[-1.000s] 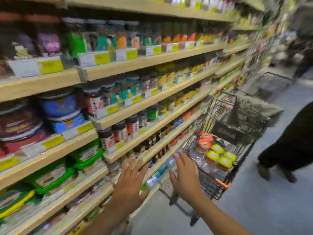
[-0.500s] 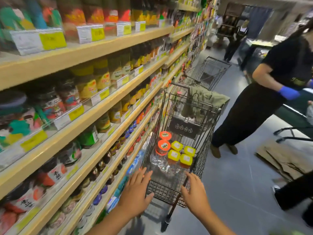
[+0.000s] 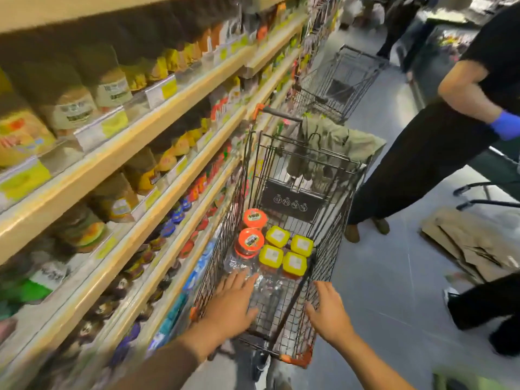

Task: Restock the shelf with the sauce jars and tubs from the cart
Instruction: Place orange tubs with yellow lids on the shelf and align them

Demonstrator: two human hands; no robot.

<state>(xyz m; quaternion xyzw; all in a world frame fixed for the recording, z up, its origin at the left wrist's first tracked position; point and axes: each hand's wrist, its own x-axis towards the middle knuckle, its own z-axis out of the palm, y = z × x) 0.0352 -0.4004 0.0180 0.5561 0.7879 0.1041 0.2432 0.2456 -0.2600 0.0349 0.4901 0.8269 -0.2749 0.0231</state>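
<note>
A black wire cart (image 3: 346,209) stands in the aisle beside the wooden shelf (image 3: 157,175). Inside it are two orange-lidded tubs (image 3: 251,241) and several yellow-lidded jars (image 3: 294,263) next to crumpled clear plastic wrap (image 3: 253,273). My left hand (image 3: 229,305) reaches over the cart's near end with fingers spread, its fingertips close to the plastic wrap, holding nothing. My right hand (image 3: 327,312) hovers with spread fingers at the cart's right near corner, also empty.
The shelf on the left is packed with jars and bottles behind yellow price tags. A person in black with a blue glove (image 3: 503,125) stands right of the cart. A second cart (image 3: 342,80) waits farther down the aisle. Flattened cardboard (image 3: 467,243) lies on the floor.
My view swung from the shelf toward the cart, which is now nearer and central. Both hands moved forward over the cart's near end, staying open.
</note>
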